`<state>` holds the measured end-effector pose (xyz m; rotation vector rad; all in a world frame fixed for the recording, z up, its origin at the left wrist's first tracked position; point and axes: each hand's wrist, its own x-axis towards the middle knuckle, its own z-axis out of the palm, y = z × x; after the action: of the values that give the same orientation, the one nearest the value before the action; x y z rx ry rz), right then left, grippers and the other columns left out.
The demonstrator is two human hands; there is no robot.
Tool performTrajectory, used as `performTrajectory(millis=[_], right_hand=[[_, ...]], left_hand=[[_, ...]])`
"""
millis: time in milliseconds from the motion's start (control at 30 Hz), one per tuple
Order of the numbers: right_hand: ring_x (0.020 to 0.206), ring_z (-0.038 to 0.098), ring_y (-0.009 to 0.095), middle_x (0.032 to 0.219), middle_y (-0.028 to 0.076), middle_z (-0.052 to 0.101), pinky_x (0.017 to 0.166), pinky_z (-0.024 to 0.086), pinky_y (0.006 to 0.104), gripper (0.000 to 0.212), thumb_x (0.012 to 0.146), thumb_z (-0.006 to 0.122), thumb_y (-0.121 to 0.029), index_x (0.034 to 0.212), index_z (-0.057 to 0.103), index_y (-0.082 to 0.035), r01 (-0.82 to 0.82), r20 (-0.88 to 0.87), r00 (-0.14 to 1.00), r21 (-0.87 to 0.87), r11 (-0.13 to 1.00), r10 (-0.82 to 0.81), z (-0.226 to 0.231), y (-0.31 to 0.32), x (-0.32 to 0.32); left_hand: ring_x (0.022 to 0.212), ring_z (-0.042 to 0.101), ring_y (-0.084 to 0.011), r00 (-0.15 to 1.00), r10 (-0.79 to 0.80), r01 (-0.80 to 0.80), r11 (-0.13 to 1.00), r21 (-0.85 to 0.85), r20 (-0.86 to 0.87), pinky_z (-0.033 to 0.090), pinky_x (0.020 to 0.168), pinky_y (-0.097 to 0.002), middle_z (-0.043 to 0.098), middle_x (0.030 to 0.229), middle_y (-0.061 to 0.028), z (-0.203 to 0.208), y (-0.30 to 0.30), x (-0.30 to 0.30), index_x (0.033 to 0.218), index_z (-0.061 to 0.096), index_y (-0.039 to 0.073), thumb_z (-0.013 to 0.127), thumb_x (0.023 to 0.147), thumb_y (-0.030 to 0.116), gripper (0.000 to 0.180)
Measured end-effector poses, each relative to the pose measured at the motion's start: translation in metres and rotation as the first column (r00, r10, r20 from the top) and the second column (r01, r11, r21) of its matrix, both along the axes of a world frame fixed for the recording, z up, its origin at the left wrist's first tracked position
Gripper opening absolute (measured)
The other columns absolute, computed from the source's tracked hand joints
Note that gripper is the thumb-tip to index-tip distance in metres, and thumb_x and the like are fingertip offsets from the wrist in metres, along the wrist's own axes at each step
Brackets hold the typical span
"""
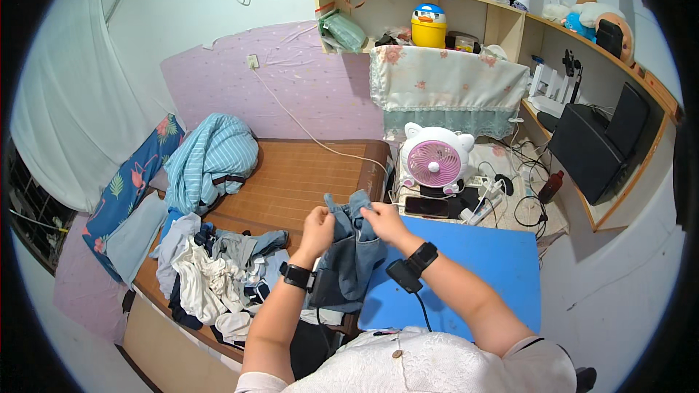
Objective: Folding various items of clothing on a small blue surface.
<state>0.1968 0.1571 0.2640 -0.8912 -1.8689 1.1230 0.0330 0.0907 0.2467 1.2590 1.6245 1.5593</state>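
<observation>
A blue-grey denim garment [352, 258] hangs between my hands, its upper edge bunched and its lower part loose. I cannot make out its exact cut. My left hand [318, 231] is closed on its upper left edge. On the other side my right hand [386, 223] pinches the upper right edge. The cloth hangs over the front edge of the bed and the left side of a blue tabletop [466, 269]. Left of my hands lies a heap of white, grey and dark clothes [211, 276]. Each wrist wears a black strap with a small box and a cable.
A brown mat [306, 175] covers the bed; a striped blue quilt [211, 156] and a flamingo-print pillow [135, 189] lie on it. Beyond the tabletop stand a pink-and-white fan [435, 160], a phone [427, 207], a power strip [483, 209], loose cables and a brown bottle [551, 186].
</observation>
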Motion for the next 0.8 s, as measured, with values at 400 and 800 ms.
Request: performTrajectory(millis=[400, 800], right_hand=[[0.061, 0.052, 0.037, 0.063, 0.022, 0.052, 0.053, 0.041, 0.0381, 0.021, 0.077, 0.052, -0.019, 0.073, 0.055, 0.002, 0.095, 0.055, 0.992, 0.251, 0.963, -0.112, -0.008, -0.026, -0.008], [0.073, 0.054, 0.036, 0.077, 0.019, 0.054, 0.066, 0.044, 0.0423, 0.041, 0.074, 0.049, -0.014, 0.108, 0.039, 0.006, -0.154, 0.256, 0.966, 0.473, 0.868, 0.032, -0.010, -0.049, -0.005]], left_hand=[[0.060, 0.049, -0.0090, 0.987, -0.133, 0.126, 0.989, -0.080, -0.089, 0.039, 0.052, -0.0223, 0.054, 0.071, -0.0054, 0.007, -0.014, 0.029, 0.095, 0.046, -0.002, 0.045, 0.078, 0.006, 0.020], [0.051, 0.043, -0.0044, 0.992, -0.126, 0.120, 0.979, -0.165, -0.028, 0.033, 0.042, -0.0188, 0.050, 0.062, 0.0005, 0.017, -0.014, 0.029, 0.079, 0.049, 0.004, 0.056, 0.080, 0.021, 0.018]])
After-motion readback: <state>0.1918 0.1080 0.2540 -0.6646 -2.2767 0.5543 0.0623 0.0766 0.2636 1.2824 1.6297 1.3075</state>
